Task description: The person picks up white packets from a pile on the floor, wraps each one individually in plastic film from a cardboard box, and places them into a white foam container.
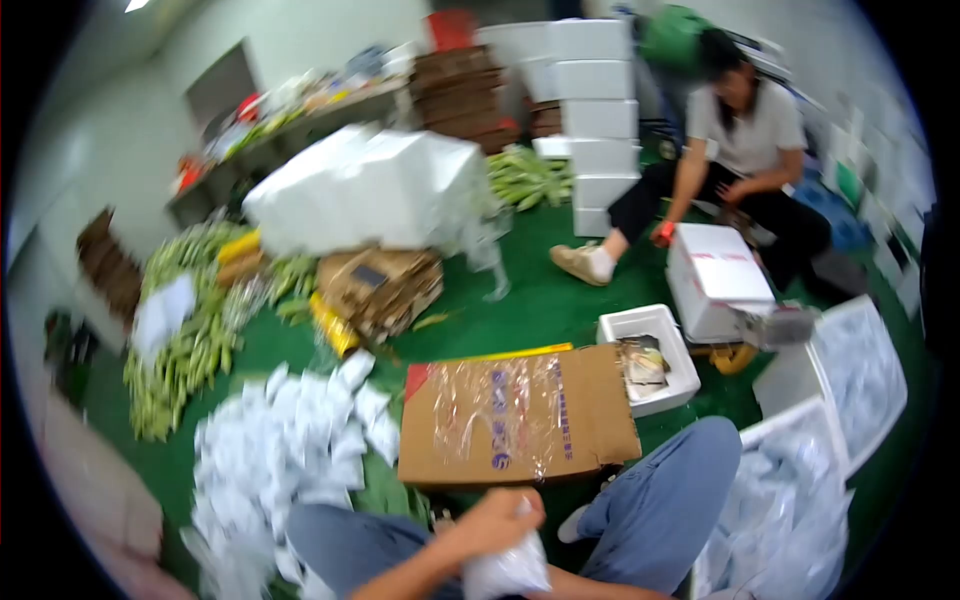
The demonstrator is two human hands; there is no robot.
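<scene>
My left hand [500, 522] is closed around the top of a white plastic packet [508, 570], which hangs down between my knees at the bottom of the view. My right forearm [592, 588] reaches in from the lower right toward that packet; its fingers are hidden, so their grip cannot be seen. Just ahead of my hands lies a brown cardboard box [515, 415] with clear tape and purple print. On the floor to the left is a heap of similar white packets [275, 455].
A foam box [650, 395] with paper items inside stands beyond the cardboard. Foam boxes with plastic liners [780, 500] are at right. Another person [755, 130] sits by a closed foam box [722, 265]. Corn [185, 365], stacked foam boxes [600, 110] and a wrapped white bundle [365, 190] lie farther back.
</scene>
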